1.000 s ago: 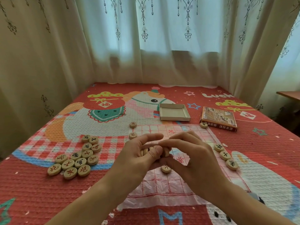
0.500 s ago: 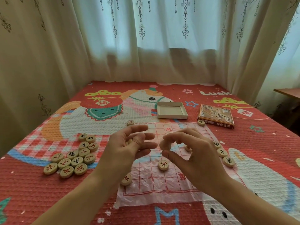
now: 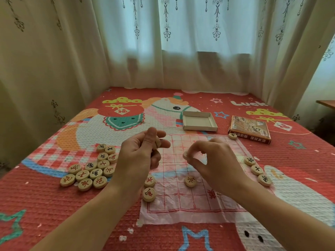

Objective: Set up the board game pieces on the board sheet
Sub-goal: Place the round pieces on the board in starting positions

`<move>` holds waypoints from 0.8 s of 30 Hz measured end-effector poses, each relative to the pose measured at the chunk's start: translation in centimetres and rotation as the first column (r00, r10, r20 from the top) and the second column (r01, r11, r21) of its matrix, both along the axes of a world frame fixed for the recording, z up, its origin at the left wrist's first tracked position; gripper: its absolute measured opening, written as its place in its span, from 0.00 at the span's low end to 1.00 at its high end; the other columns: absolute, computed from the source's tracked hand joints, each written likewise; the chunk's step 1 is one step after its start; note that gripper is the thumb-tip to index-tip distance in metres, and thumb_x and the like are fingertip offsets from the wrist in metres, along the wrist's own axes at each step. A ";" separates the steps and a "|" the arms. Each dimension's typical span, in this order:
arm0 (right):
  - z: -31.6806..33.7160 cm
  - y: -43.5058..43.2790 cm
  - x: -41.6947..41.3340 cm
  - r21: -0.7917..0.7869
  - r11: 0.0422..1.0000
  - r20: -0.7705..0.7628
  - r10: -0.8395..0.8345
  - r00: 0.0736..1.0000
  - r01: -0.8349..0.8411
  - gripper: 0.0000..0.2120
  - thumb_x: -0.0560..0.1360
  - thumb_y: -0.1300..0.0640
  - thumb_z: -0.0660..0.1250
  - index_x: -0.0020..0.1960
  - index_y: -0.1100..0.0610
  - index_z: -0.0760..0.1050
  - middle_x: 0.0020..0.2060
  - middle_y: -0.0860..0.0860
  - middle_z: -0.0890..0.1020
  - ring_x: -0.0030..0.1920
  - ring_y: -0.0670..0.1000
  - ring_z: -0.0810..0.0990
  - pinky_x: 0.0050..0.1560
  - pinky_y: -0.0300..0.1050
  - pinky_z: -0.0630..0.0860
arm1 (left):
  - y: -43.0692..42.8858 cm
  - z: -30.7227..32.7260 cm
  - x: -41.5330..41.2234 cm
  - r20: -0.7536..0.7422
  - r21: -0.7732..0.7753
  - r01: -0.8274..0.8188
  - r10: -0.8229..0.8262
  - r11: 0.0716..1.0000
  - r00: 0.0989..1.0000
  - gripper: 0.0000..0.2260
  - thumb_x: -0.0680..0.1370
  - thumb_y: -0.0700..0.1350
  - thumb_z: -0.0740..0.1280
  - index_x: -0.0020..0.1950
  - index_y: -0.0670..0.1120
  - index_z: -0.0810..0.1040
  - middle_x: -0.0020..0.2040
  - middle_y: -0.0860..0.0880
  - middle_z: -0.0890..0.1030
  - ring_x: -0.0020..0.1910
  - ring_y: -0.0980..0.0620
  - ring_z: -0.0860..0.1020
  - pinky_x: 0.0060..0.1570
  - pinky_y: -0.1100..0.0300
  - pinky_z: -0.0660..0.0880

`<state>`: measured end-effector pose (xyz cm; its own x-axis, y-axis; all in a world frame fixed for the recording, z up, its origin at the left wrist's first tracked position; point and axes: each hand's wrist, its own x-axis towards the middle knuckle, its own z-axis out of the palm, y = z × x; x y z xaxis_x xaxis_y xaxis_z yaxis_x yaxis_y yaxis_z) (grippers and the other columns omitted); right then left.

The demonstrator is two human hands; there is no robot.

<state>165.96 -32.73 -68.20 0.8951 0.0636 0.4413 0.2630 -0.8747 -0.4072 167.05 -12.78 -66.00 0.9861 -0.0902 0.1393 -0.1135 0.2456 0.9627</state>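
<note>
The right hand (image 3: 215, 160) is pinching one small wooden xiangqi disc (image 3: 185, 155) by its rim above the thin, crinkly board sheet (image 3: 181, 205), while the left hand (image 3: 139, 156) is cupping several more light, rigid, likely slippery discs.

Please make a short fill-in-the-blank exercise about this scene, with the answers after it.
1. The big cluster of wooden pieces lies to the ___ of the board sheet.
2. The right hand pinches one round piece above the ___.
3. The empty box tray lies beside the printed box lid, on the ___ side of the sheet.
4. The left hand is closed around several ___.

Answers: left; board sheet; far; pieces
</note>
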 end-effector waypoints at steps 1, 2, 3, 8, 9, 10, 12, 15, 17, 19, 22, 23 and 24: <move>0.1 0.2 0.4 -0.016 1.000 -0.030 0.000 1.000 0.000 0.04 0.76 0.47 0.74 0.50 0.44 0.82 0.45 0.38 0.81 0.52 0.42 0.74 0.50 0.43 0.73 | 0.0 0.1 0.0 -0.002 -0.002 0.000 0.000 1.000 1.000 0.21 0.80 0.56 0.61 0.54 0.40 0.81 0.39 0.46 0.83 0.24 0.56 0.66 0.41 0.47 0.65; 0.1 0.3 0.7 -0.039 0.999 -0.056 -0.003 0.998 0.001 0.04 0.76 0.47 0.73 0.50 0.44 0.82 0.46 0.38 0.81 0.53 0.43 0.74 0.52 0.44 0.74 | 0.0 0.1 0.0 -0.007 -0.007 0.002 -0.002 1.000 1.000 0.21 0.80 0.57 0.61 0.54 0.39 0.81 0.38 0.46 0.82 0.24 0.56 0.65 0.41 0.47 0.65; 0.1 0.4 0.9 -0.059 0.998 -0.079 -0.009 0.997 0.005 0.04 0.76 0.47 0.73 0.51 0.44 0.82 0.46 0.38 0.81 0.54 0.44 0.74 0.54 0.45 0.74 | 0.0 0.2 0.0 -0.014 -0.013 0.006 -0.006 1.000 1.000 0.22 0.81 0.57 0.61 0.54 0.39 0.81 0.37 0.46 0.81 0.23 0.56 0.65 0.41 0.46 0.64; 0.0 0.4 1.0 -0.109 0.994 -0.136 -0.009 0.991 -0.006 0.07 0.76 0.47 0.73 0.53 0.45 0.82 0.43 0.36 0.76 0.55 0.45 0.73 0.55 0.47 0.74 | 0.2 0.2 0.0 -0.023 -0.018 0.013 -0.014 1.000 1.000 0.23 0.79 0.57 0.62 0.50 0.36 0.80 0.36 0.45 0.80 0.21 0.57 0.65 0.45 0.44 0.64; 0.0 0.5 1.0 -0.112 0.994 -0.137 -0.007 0.991 -0.009 0.07 0.76 0.47 0.73 0.53 0.46 0.83 0.43 0.36 0.77 0.55 0.46 0.73 0.56 0.48 0.74 | 0.2 0.1 0.0 -0.018 -0.012 0.012 -0.012 1.000 1.000 0.23 0.78 0.57 0.62 0.50 0.36 0.80 0.36 0.45 0.81 0.22 0.56 0.66 0.45 0.44 0.65; 0.0 0.5 1.0 -0.110 0.994 -0.140 -0.008 0.990 -0.007 0.07 0.76 0.47 0.73 0.53 0.46 0.83 0.42 0.36 0.75 0.55 0.46 0.73 0.56 0.49 0.75 | 0.2 0.0 0.1 -0.013 -0.003 0.009 -0.009 1.000 1.000 0.23 0.78 0.57 0.63 0.50 0.36 0.80 0.37 0.45 0.81 0.23 0.56 0.67 0.44 0.44 0.66; 0.1 0.5 0.9 -0.105 0.995 -0.142 -0.016 0.990 0.001 0.07 0.77 0.48 0.72 0.53 0.46 0.83 0.40 0.35 0.73 0.55 0.47 0.74 0.56 0.48 0.74 | 0.1 -0.4 0.1 -0.010 0.014 0.008 -0.008 1.000 1.000 0.21 0.78 0.55 0.64 0.50 0.36 0.80 0.38 0.46 0.83 0.26 0.54 0.70 0.42 0.47 0.70; 0.0 0.3 0.7 -0.091 0.996 -0.132 -0.011 0.991 -0.001 0.07 0.76 0.47 0.72 0.53 0.46 0.83 0.42 0.36 0.76 0.55 0.47 0.73 0.55 0.47 0.73 | 0.0 -1.0 0.4 -0.020 0.032 0.014 -0.014 0.999 1.000 0.15 0.79 0.50 0.64 0.52 0.39 0.82 0.41 0.46 0.84 0.31 0.52 0.75 0.38 0.53 0.75; -0.1 0.3 0.5 -0.059 0.998 -0.114 -0.008 0.993 0.001 0.07 0.76 0.47 0.73 0.54 0.45 0.82 0.40 0.36 0.74 0.54 0.46 0.72 0.55 0.48 0.72 | 0.0 -1.2 0.6 -0.032 0.060 0.017 -0.015 0.998 0.999 0.12 0.82 0.46 0.63 0.54 0.41 0.82 0.46 0.44 0.86 0.36 0.51 0.81 0.39 0.57 0.79; -0.1 0.2 0.2 -0.021 1.000 -0.052 0.003 0.999 -0.004 0.08 0.75 0.48 0.74 0.54 0.45 0.81 0.45 0.37 0.80 0.55 0.45 0.72 0.55 0.48 0.73 | 0.1 -1.4 0.7 -0.044 0.081 0.031 -0.028 0.996 0.999 0.11 0.83 0.44 0.62 0.56 0.42 0.82 0.50 0.43 0.86 0.42 0.48 0.85 0.42 0.58 0.82; 0.2 0.2 -0.4 0.018 0.999 0.036 0.028 0.999 -0.029 0.09 0.74 0.50 0.76 0.53 0.44 0.81 0.47 0.37 0.81 0.53 0.41 0.72 0.53 0.40 0.70 | 0.0 -1.6 0.7 -0.055 0.092 0.060 -0.055 0.994 0.997 0.10 0.83 0.42 0.62 0.58 0.41 0.81 0.52 0.42 0.86 0.48 0.44 0.86 0.49 0.54 0.83; 0.3 0.1 -0.7 0.027 0.999 0.062 0.040 0.997 -0.042 0.09 0.73 0.51 0.77 0.52 0.44 0.81 0.47 0.37 0.81 0.52 0.40 0.72 0.52 0.36 0.69 | 0.0 -1.5 0.6 -0.055 0.093 0.071 -0.066 0.993 0.996 0.10 0.83 0.41 0.62 0.58 0.41 0.81 0.52 0.42 0.86 0.49 0.44 0.86 0.50 0.53 0.83; 0.5 0.0 -1.0 0.039 0.998 0.086 0.052 0.995 -0.055 0.10 0.73 0.51 0.77 0.52 0.44 0.81 0.47 0.37 0.82 0.51 0.39 0.71 0.51 0.32 0.67 | -0.1 -1.5 0.5 -0.052 0.096 0.084 -0.079 0.992 0.996 0.09 0.83 0.41 0.62 0.59 0.42 0.81 0.53 0.42 0.86 0.49 0.44 0.87 0.51 0.52 0.83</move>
